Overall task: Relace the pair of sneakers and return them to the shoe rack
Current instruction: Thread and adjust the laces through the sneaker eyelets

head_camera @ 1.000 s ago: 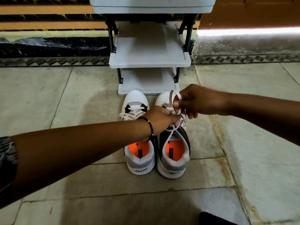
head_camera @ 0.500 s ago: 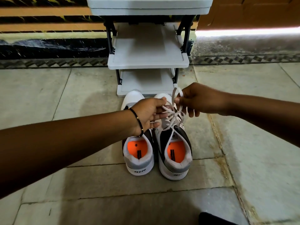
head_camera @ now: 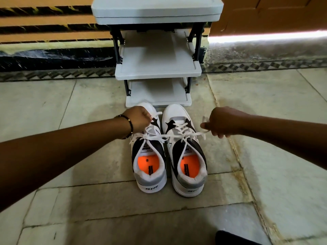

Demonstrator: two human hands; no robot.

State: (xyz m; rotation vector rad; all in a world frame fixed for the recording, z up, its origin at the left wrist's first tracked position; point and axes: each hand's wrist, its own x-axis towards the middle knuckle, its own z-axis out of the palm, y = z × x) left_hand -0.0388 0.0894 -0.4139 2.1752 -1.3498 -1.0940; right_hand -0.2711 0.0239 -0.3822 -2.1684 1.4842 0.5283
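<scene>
Head view, stone tile floor [head_camera: 265, 106], both hands' fingers clamped on white lace [head_camera: 178, 136], rack [head_camera: 157, 71] behind

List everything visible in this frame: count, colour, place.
white, black and grey sneakers with orange insoles: 2, side by side on the floor, toes toward the rack
white flat shoelace: 1 pulled taut sideways over both sneakers; left sneaker's lace partly hidden
grey plastic shoe rack with black frame: 1, three shelves visible, against the wall
grey stone tile floor: 1, underfoot
dark object: 1, black, bottom edge, unidentifiable
black bead bracelet: 1, left wrist
left hand: grip closed on lace
right hand: grip closed on lace
</scene>
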